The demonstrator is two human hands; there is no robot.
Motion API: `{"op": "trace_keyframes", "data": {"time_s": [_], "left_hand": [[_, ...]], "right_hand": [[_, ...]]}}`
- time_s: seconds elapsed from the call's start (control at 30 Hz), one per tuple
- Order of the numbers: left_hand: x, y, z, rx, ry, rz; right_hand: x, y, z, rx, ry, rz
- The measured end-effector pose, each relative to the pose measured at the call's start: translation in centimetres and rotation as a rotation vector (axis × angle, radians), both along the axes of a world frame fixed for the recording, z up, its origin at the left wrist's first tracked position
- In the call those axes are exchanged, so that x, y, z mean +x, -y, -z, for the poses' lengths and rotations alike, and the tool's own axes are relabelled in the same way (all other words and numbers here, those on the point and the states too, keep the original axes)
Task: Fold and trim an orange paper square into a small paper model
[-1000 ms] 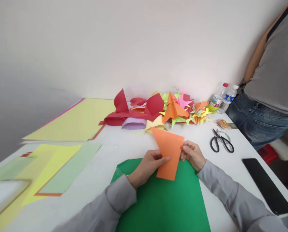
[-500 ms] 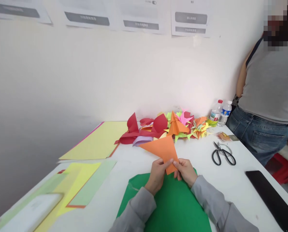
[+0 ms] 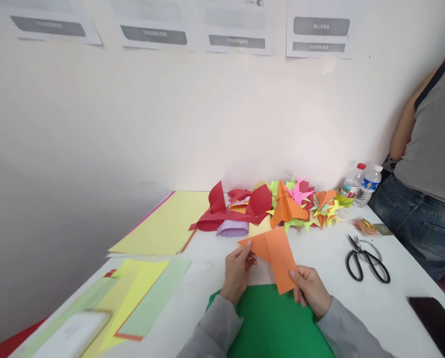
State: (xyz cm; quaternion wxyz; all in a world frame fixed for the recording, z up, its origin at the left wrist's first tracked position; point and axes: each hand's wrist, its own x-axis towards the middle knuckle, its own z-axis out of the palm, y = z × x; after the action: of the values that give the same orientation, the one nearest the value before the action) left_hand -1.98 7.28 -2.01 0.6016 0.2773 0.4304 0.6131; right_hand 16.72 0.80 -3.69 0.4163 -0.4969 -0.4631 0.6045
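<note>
- So, compared with half a second ago, our hands have moved apart: they were side by side at the paper's lower end, and now they pinch it at opposite sides.
- Our orange paper (image 3: 281, 258) looks different too, with a straight, oblong panel lying across the piece that runs out to a point on the left.
- Also, our view has shifted a bit, so the stuff on the table (image 3: 203, 293) sits further right in it.
- We've got the left hand (image 3: 238, 271) closed on the pointed end, thumb on top.
- Our right hand (image 3: 312, 287) grips the lower right edge of the panel, thumb on top and fingertips showing below.
- That puts the orange paper between our two hands, tilted, up over the far edge of the green sheet (image 3: 278, 323).
- Past it, toward the table's far edge, we've got a heap of folded paper: red shapes (image 3: 217, 199), an orange folded figure (image 3: 285, 206) and other colours.
- Black scissors (image 3: 364, 261) lie open toward the table's right edge, and two bottles (image 3: 368, 186) stand near the far right corner.
- Over on our left, a big yellow sheet (image 3: 155, 223) lies by the far left corner.
</note>
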Motion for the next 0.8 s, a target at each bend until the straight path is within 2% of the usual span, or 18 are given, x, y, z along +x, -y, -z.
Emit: {"op": "trace_keyframes", "data": {"time_s": [0.07, 0.23, 0.5, 0.8], "left_hand": [[-0.6, -0.4, 0.1, 0.017, -0.019, -0.044], [-1.0, -0.6, 0.2, 0.078, 0.033, -0.053], [-1.5, -0.8, 0.0, 0.083, 0.085, -0.137], [-1.8, -0.7, -0.3, 0.111, 0.145, -0.086]], "right_hand": [[0.1, 0.0, 0.1, 0.003, 0.003, 0.003], [0.2, 0.0, -0.1, 0.04, 0.009, 0.033], [0.5, -0.5, 0.3, 0.061, -0.064, 0.059], [0.9, -0.8, 0.3, 0.04, -0.126, 0.093]]}}
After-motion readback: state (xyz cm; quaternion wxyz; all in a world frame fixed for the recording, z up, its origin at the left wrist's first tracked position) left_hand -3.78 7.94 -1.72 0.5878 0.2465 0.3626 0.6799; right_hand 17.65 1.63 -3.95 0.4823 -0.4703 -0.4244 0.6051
